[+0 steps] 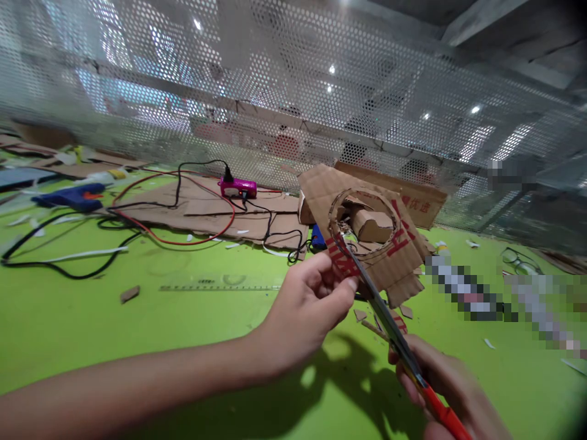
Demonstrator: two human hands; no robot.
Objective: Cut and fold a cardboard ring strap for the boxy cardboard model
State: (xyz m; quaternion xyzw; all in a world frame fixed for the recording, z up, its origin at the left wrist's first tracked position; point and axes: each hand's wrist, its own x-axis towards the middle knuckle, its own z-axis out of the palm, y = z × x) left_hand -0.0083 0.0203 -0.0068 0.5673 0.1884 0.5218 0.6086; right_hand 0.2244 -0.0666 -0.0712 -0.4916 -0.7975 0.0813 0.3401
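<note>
My left hand (pixel 308 305) pinches the lower left edge of a brown cardboard piece (pixel 316 189) with a round hole cut through it and red print on its face. My right hand (pixel 440 373) is closed round a pair of scissors (pixel 389 324) with red-orange handles. Their blades point up and left, with the tips at the lower rim of the hole, close to my left thumb. Part of my right hand lies outside the view. Small cardboard scraps (pixel 406 311) lie on the green table beneath.
A clear ruler (pixel 220 284) lies left of my hands. Behind it are a magenta cylindrical device (pixel 238 187) with cables and flat cardboard (pixel 160 211). A blue glue gun (pixel 76 198) is at the far left; eyeglasses (pixel 521 261) lie right. Perforated metal mesh (pixel 257 73) borders the table's back.
</note>
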